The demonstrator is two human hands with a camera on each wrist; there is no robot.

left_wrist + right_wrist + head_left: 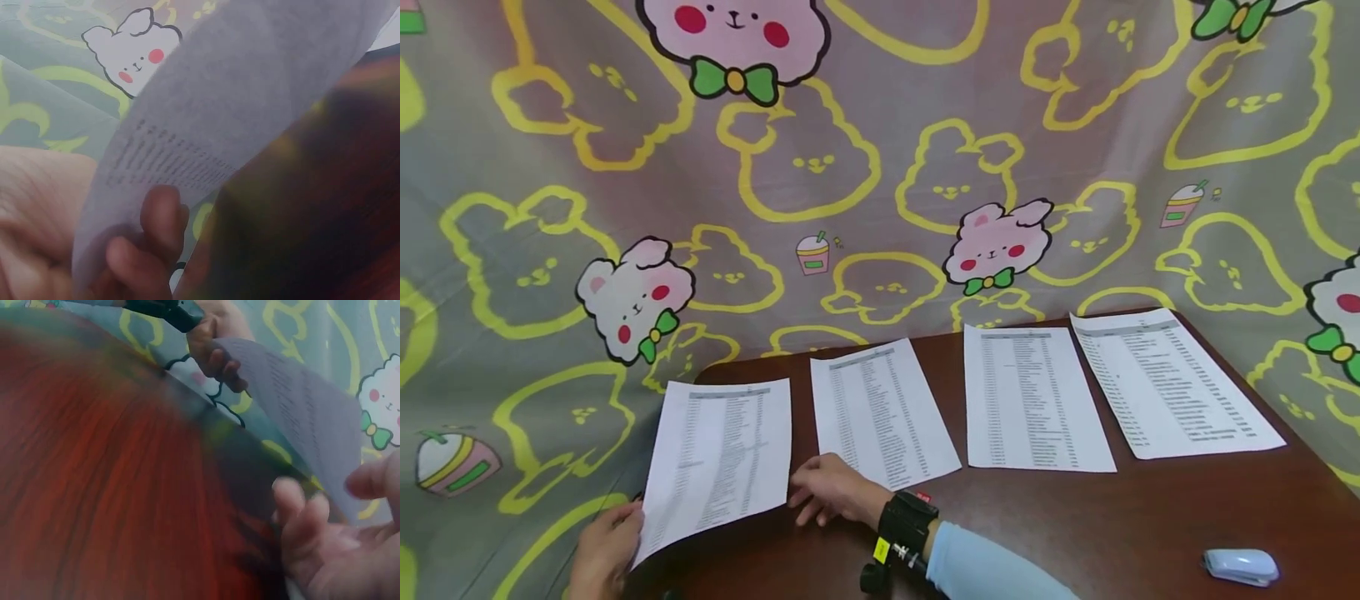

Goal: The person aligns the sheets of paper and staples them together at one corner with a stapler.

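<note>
A printed paper sheet (722, 467) at the left is lifted off the table along its near edge. My left hand (606, 546) pinches its lower left corner; in the left wrist view the fingers (164, 219) curl against the underside, where print shows through. By the sheet's lower right corner is my right hand (835, 492). Its thumb and fingers (294, 500) stand apart in the right wrist view, with the paper (300, 406) edge close to the thumb; whether they touch cannot be told. A second printed sheet (880, 417) lies just beyond the right hand.
Two more printed sheets, a third one (1033, 400) and a fourth one (1172, 383), lie to the right on the dark wooden table (1037, 517). A light blue stapler-like object (1240, 567) sits near the front right. Patterned cloth (865, 167) hangs behind and around the table.
</note>
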